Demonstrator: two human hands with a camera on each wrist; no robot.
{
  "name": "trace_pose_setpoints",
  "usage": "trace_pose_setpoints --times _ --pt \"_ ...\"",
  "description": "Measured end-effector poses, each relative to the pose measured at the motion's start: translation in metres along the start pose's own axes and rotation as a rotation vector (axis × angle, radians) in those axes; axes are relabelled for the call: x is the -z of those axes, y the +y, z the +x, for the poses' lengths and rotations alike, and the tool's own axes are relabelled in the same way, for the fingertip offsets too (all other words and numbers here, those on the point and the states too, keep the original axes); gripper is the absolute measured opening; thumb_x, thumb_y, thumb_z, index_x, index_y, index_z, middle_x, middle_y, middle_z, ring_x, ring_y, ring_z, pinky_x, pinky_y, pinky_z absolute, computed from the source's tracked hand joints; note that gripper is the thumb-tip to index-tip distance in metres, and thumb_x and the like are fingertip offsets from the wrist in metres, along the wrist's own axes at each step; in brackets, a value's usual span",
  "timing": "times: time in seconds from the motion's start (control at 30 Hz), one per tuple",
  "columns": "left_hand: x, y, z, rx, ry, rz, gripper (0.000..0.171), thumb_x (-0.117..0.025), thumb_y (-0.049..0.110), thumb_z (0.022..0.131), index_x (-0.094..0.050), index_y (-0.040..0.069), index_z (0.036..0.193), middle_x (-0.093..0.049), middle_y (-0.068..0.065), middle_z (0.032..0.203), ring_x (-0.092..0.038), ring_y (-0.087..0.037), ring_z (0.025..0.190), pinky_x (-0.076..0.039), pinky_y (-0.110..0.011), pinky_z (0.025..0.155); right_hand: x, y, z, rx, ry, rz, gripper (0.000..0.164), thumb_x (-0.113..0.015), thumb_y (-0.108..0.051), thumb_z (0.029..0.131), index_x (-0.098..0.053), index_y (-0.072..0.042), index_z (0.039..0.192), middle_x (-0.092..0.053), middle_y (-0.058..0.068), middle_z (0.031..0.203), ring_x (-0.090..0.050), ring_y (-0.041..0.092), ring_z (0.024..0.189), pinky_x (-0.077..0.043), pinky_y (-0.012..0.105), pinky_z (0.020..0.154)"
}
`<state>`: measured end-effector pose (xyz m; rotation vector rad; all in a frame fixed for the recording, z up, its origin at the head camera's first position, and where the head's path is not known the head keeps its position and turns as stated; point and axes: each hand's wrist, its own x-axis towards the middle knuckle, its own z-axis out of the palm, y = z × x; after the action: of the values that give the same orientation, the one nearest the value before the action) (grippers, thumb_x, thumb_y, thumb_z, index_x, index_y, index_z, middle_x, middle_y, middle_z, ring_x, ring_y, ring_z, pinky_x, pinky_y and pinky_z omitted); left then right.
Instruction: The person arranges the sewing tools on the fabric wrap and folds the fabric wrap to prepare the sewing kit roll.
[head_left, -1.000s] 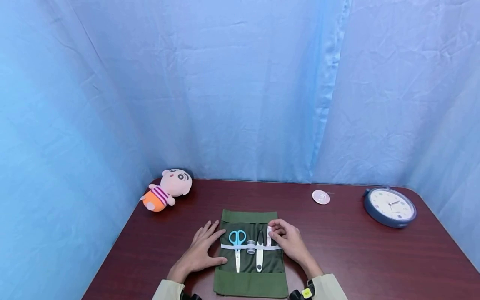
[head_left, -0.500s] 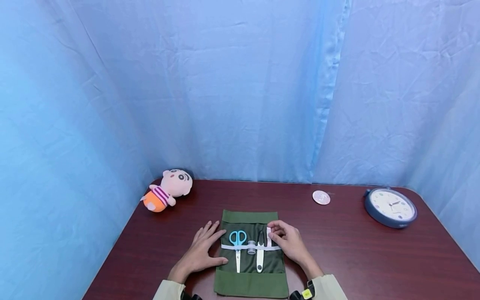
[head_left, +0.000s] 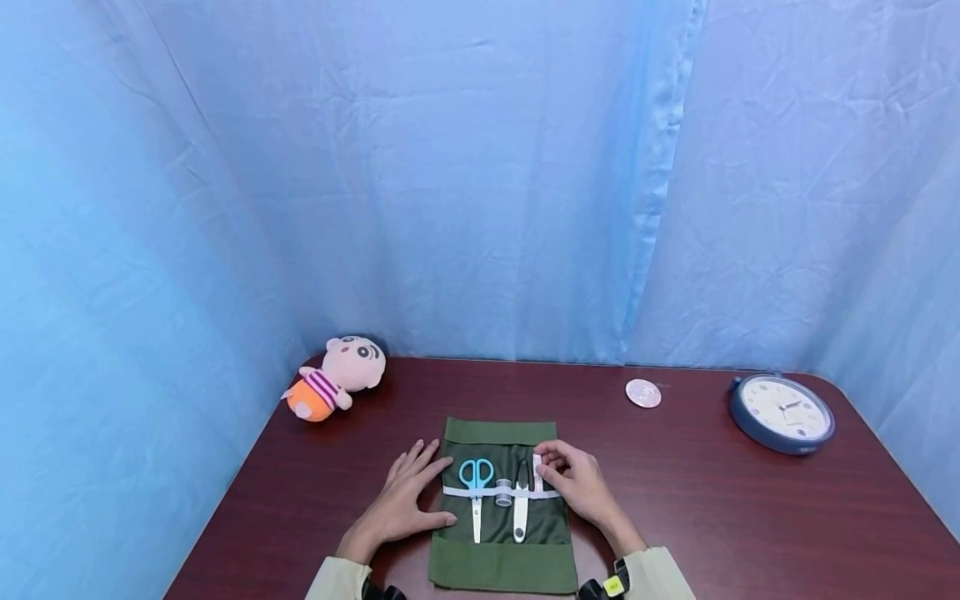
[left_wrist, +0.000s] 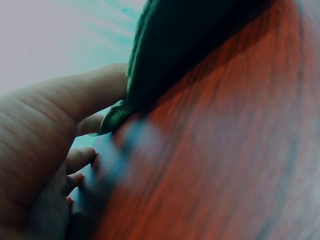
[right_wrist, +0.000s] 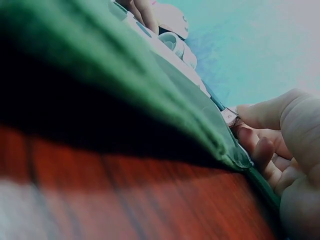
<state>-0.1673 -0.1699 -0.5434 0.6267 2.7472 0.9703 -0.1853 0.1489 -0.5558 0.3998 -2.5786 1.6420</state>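
A dark green cloth tool roll (head_left: pixel 502 567) lies spread on the table, with a whitish elastic band (head_left: pixel 551 494) across it. Under the band sit blue-handled scissors (head_left: pixel 476 483), a small grey spool (head_left: pixel 503 492) and a white cutter with a black end (head_left: pixel 521 508). My right hand (head_left: pixel 581 482) pinches a white measuring tape (head_left: pixel 537 472) between thumb and fingers at the roll's right side; printed marks show on it in the right wrist view. My left hand (head_left: pixel 402 502) rests with spread, fairly straight fingers at the roll's left edge, thumb on the cloth.
A plush doll (head_left: pixel 333 382) lies at the table's back left. Toward the back right are a round pale disc (head_left: pixel 642 393) and a blue-rimmed clock (head_left: pixel 782 413). Blue curtains (head_left: pixel 480 183) hang behind the dark red-brown table (head_left: pixel 720 500).
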Motion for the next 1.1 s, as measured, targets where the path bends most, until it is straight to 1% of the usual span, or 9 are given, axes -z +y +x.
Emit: trace_pose_setpoints --times 0.33,0.57,0.8,1.1 --pt "0.0009 0.0008 0.0001 -0.002 -0.003 0.0 0.08 -0.079 0.05 0.081 -0.051 0.017 0.148 -0.029 -0.016 0.165 -0.015 -0.043 0.156 -0.013 -0.07 0.12 0.0009 -0.0006 0.0013 -0.017 -0.022 0.001 0.016 -0.073 -0.005 0.088 -0.072 -0.009 0.104 -0.068 0.003 0.085 -0.057 -0.002 0.073 -0.05 0.017 0.065" --pt "0.0009 0.001 -0.0002 -0.003 0.004 0.0 0.079 -0.08 0.05 0.08 -0.051 0.018 0.148 -0.03 -0.015 0.165 -0.016 -0.043 0.155 -0.014 -0.069 0.12 0.0018 -0.0028 -0.0007 -0.012 -0.06 -0.038 0.015 -0.074 -0.004 0.084 -0.072 -0.01 0.098 -0.067 0.001 0.08 -0.054 -0.003 0.068 -0.047 0.017 0.061" --pt "0.0003 0.0003 0.0003 0.005 -0.004 -0.005 0.08 -0.079 0.05 0.081 -0.051 0.018 0.148 -0.029 -0.015 0.165 -0.015 -0.043 0.156 -0.013 -0.069 0.121 0.0018 -0.0042 -0.0014 -0.021 -0.027 -0.076 0.013 -0.076 -0.007 0.083 -0.072 -0.018 0.09 -0.063 -0.005 0.076 -0.053 -0.002 0.063 -0.046 0.017 0.059" --pt "0.0001 -0.0005 0.0008 0.005 -0.007 -0.009 0.08 -0.079 0.051 0.081 -0.05 0.018 0.149 -0.028 -0.016 0.165 -0.015 -0.043 0.156 -0.012 -0.069 0.121 0.0013 -0.0034 -0.0013 0.015 -0.002 -0.069 0.01 -0.075 -0.008 0.086 -0.073 -0.018 0.085 -0.064 -0.006 0.08 -0.054 -0.003 0.067 -0.047 0.017 0.062"
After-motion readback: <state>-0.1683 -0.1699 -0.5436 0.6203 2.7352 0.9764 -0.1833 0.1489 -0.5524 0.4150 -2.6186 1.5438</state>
